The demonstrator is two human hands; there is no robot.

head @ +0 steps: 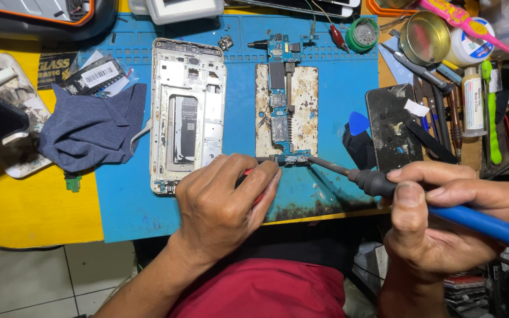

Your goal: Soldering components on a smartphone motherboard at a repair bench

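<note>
Work surface: a table (36, 206) with a yellow top, worn and smudged dark along its left part. A blue work mat (125, 206) covers its middle, stained and scorched near the front edge. Floor: pale square tiles (25, 277) with dark grout lines, visible at the lower left below the table edge. A thin dark cable (7, 247) runs across there. Lighting is even and bright from above, casting soft shadows.

Phone repair bench for sure: blue work mat (119, 200), stripped phone frame (187, 112), bare circuit board (282, 106), soldering iron (443, 212), tweezers and flux tins far right.
</note>
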